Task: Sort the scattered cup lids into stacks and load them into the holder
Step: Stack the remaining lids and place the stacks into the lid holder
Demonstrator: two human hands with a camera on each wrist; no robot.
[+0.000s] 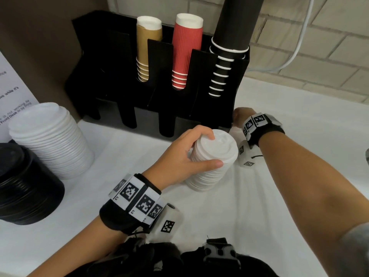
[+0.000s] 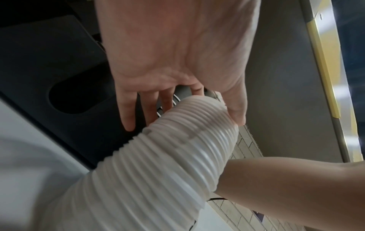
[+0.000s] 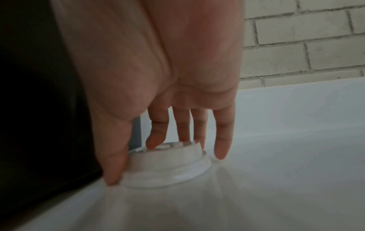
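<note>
A stack of small white lids (image 1: 205, 176) stands on the white table in front of the black holder (image 1: 111, 66). My left hand (image 1: 213, 149) grips the stack's top lids, thumb in front and fingers behind. In the left wrist view, the left hand (image 2: 183, 123) holds the ribbed stack (image 2: 168, 164) the same way. My right hand (image 1: 240, 116) reaches past the stack to the holder's right corner, its fingers hidden. The right wrist view shows the right hand (image 3: 166, 156) pinching a single white lid (image 3: 171, 170) that lies on the table, thumb at its rim.
The holder carries upside-down cup stacks: tan (image 1: 143, 56), red (image 1: 183, 56) and black (image 1: 223, 72). A tall stack of larger white lids (image 1: 52, 140) and a stack of black lids (image 1: 26, 186) stand at the left. A white cable (image 1: 299, 37) hangs along the brick wall.
</note>
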